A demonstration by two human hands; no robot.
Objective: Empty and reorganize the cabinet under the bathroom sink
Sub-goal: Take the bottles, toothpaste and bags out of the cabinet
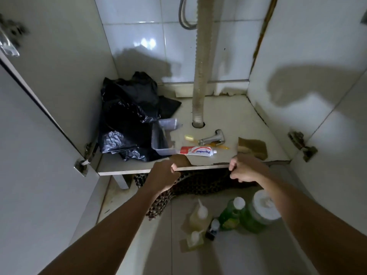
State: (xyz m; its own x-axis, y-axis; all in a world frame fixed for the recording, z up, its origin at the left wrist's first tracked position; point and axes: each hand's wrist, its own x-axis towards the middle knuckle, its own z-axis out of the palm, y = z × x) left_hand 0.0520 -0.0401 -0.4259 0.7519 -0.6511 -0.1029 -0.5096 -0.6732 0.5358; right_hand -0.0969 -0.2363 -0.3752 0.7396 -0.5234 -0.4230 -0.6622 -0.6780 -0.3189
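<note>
The open cabinet's floor board (228,116) holds crumpled black plastic bags (127,120), a clear plastic container (161,140), a red-and-white toothpaste tube (195,151), a chrome tap part (212,137), a yellow toothbrush (188,137) and a brown rag (253,147). My left hand (164,174) is curled at the board's front edge, thumb on top, just below the toothpaste. My right hand (243,169) is closed at the same edge, beside the rag. Both forearms reach in from below.
A ribbed drain pipe (200,76) passes through the board's middle. Cabinet doors stand open at the left (39,155) and right (337,175). Several bottles and a green jar (260,212) stand on the floor in front. A patterned cloth (190,183) lies under the board.
</note>
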